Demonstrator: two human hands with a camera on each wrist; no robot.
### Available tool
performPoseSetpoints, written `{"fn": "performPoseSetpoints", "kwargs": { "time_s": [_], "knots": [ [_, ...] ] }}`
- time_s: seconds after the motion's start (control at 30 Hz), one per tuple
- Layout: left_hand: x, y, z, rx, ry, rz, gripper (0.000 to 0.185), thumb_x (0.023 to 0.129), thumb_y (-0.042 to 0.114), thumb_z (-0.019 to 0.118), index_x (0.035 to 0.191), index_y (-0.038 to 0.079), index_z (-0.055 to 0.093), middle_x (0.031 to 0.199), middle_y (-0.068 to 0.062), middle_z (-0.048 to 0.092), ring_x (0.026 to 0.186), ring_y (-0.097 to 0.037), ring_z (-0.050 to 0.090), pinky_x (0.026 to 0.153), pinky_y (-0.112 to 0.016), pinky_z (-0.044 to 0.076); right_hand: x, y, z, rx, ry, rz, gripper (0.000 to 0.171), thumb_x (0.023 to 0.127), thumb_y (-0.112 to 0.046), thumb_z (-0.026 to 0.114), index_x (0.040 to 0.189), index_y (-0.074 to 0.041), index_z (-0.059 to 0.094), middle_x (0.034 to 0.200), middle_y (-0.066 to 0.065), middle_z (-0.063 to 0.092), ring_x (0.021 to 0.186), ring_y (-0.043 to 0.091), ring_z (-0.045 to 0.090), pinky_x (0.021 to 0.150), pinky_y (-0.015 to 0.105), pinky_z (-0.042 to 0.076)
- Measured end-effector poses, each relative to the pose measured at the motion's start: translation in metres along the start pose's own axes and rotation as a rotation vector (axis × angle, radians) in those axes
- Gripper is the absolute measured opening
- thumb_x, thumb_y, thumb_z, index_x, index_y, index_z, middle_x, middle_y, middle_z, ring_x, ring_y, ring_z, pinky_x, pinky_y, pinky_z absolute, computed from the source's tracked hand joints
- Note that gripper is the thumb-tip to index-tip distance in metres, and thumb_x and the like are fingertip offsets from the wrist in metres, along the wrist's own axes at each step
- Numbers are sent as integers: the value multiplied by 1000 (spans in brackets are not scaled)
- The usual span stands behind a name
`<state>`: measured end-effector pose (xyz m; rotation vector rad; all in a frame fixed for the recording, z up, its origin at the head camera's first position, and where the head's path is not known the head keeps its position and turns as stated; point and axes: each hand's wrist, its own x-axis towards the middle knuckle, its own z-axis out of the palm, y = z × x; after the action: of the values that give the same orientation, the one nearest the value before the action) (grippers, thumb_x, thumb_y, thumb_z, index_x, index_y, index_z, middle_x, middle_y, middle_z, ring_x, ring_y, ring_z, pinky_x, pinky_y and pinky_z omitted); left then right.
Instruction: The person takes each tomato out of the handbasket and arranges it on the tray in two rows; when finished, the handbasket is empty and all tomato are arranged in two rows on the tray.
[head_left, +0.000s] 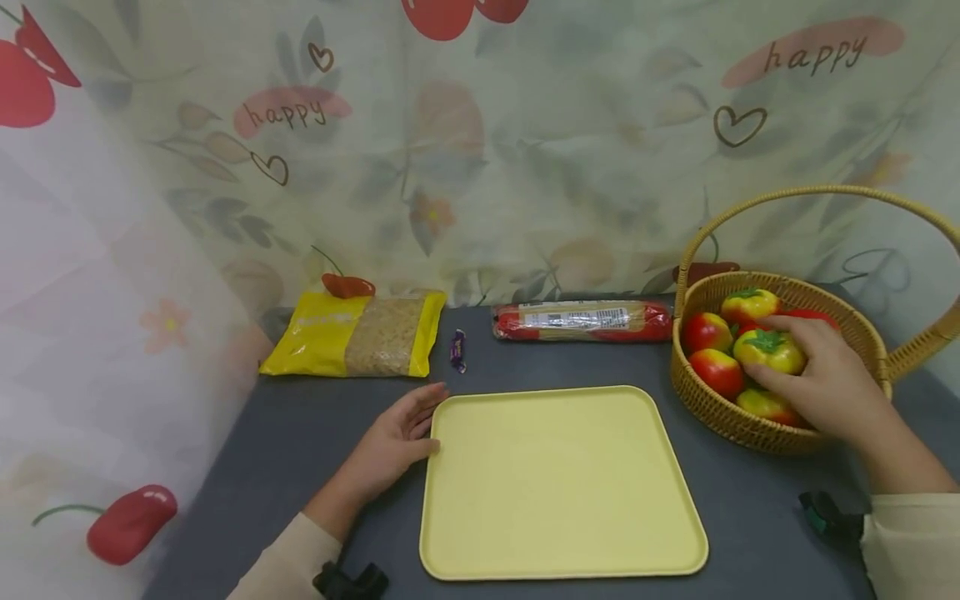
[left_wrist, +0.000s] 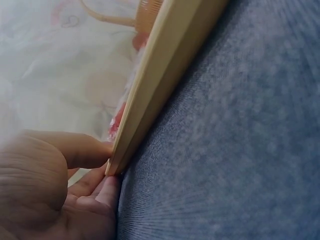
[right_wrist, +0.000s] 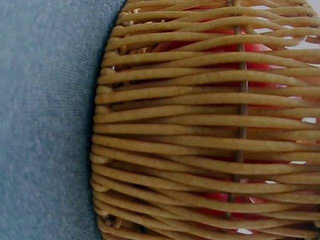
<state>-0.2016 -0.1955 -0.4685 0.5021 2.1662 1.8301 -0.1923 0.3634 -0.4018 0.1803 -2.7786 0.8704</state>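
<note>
A pale yellow rectangular tray [head_left: 562, 483] lies on the dark cloth. My left hand [head_left: 393, 437] is at its left edge near the far corner. In the left wrist view, the thumb [left_wrist: 90, 150] meets the tray's rim [left_wrist: 145, 95] and the other fingers lie below it, pinching the edge. Over the wicker basket [head_left: 720, 417], my right hand [head_left: 832, 379] grips a yellow-green tomato-like fruit [head_left: 772, 354] with a green leafy top, thumb and fingers on opposite sides. Several red-and-yellow fruits [head_left: 716, 372] surround it. The right wrist view shows only the basket's woven side [right_wrist: 200, 125], not the hand.
At the back stand a yellow bag of grain-like food [head_left: 352, 333], a small purple wrapped candy [head_left: 457, 350] and a red-ended pack of noodles [head_left: 581, 321]. The basket's tall handle [head_left: 817, 192] arches over the fruit. A printed curtain [head_left: 525, 167] hangs behind the table.
</note>
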Motion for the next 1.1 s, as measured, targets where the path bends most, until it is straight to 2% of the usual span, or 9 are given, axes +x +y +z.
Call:
{"fn": "performPoseSetpoints", "kwargs": {
  "time_s": [0.23,0.33,0.47,0.63,0.73,0.87,0.93,1.0,1.1],
  "knots": [
    [-1,4,2,38,27,-40,67,99,-16,66,162,-1,47,166,-18,44,155,-32,39,120,-37,40,-2,-4,-1,32,95,54,67,101,-28,79,150,10,52,135,37,34,115,55,36,80,59,36],
    [-1,3,2,47,34,-43,67,99,-15,67,161,-1,47,166,-18,45,155,-32,40,120,-37,40,-3,-6,-1,56,116,72,67,100,-28,79,147,12,53,139,39,31,123,60,32,85,67,35],
    [-1,1,1,49,33,-47,67,99,-14,68,161,-1,47,165,-17,46,155,-32,40,119,-36,40,-3,-8,-1,67,125,102,76,100,-33,81,147,13,44,143,39,36,126,60,36,90,73,37],
    [-1,1,1,51,31,-55,66,100,-12,69,161,0,47,166,-18,45,154,-33,40,118,-36,41,-2,-12,-2,34,124,44,74,98,-34,84,151,6,50,148,35,42,131,58,38,100,82,36],
    [-1,0,1,50,34,-62,66,100,-12,69,161,0,47,166,-18,45,154,-33,40,118,-36,41,-1,-16,-1,41,127,10,74,97,-31,86,151,5,52,148,35,41,133,57,35,102,82,34],
    [-1,0,1,37,30,-69,67,100,-13,69,162,0,47,166,-18,44,154,-32,40,118,-36,41,-3,-25,-1,112,109,-1,81,99,-26,83,161,5,42,154,37,33,133,58,32,98,78,34],
    [0,0,1,35,27,-69,67,100,-13,69,162,0,47,166,-17,44,154,-32,40,118,-36,41,-4,-31,-2,145,98,-21,84,99,-22,82,165,3,36,158,37,30,133,58,31,107,58,39],
    [0,0,1,39,26,-62,67,100,-13,68,162,0,47,166,-17,44,154,-32,40,118,-35,41,-6,-37,-3,170,85,-55,86,99,-16,81,167,2,32,159,36,28,133,55,32,109,32,40],
    [0,1,1,43,25,-56,67,100,-13,68,162,0,47,166,-18,45,154,-32,40,119,-35,41,-7,-48,-4,196,69,-89,87,97,-10,83,167,2,33,155,33,34,126,47,39,89,3,32]
  ]
}}
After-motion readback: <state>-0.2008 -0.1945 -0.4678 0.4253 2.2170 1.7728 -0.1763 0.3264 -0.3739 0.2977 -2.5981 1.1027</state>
